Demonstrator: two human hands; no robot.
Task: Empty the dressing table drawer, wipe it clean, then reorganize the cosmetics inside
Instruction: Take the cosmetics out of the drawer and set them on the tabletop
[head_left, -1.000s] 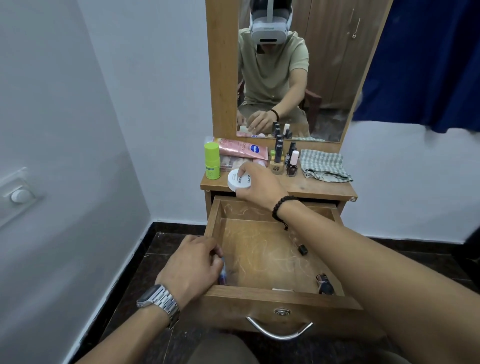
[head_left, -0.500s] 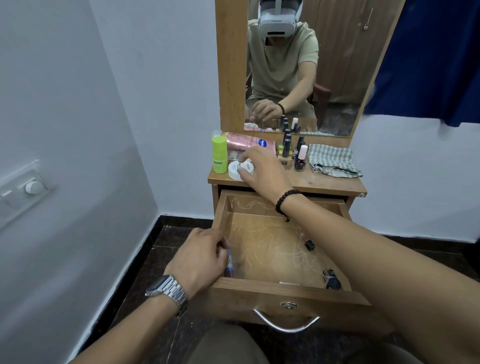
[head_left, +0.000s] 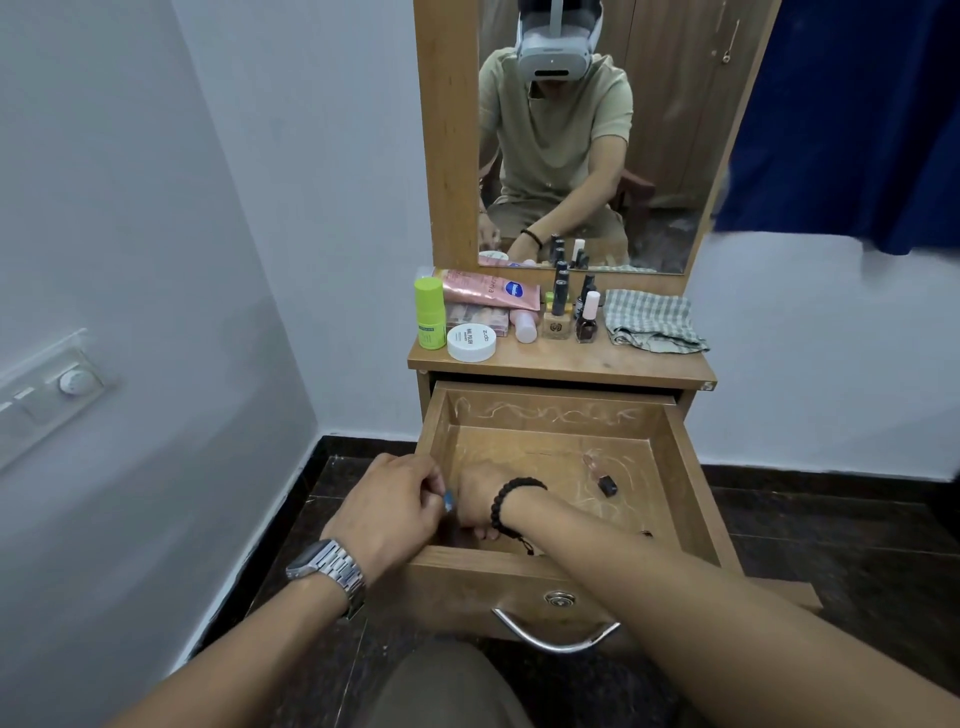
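The wooden drawer (head_left: 696, 467) is pulled out, its floor streaked with pale marks. A small clear bottle with a black cap (head_left: 600, 473) lies inside on the right. My left hand (head_left: 387, 512) rests at the drawer's front left corner, pinching a small blue-tipped item (head_left: 448, 500). Beside it, my right hand (head_left: 475, 506) reaches down into the front left of the drawer with curled fingers; what they touch is hidden. The white round jar (head_left: 471, 342) stands on the table top (head_left: 571, 364).
The table top also holds a green bottle (head_left: 430, 314), a pink tube (head_left: 488, 291), several nail polish bottles (head_left: 587, 317) and a checked cloth (head_left: 652, 322). A mirror stands behind them. A wall with a switch panel (head_left: 52, 389) is close on the left.
My right hand let go of the white jar on the table top and came down into the drawer's front left corner. My left hand stayed at the corner with the blue-tipped item.
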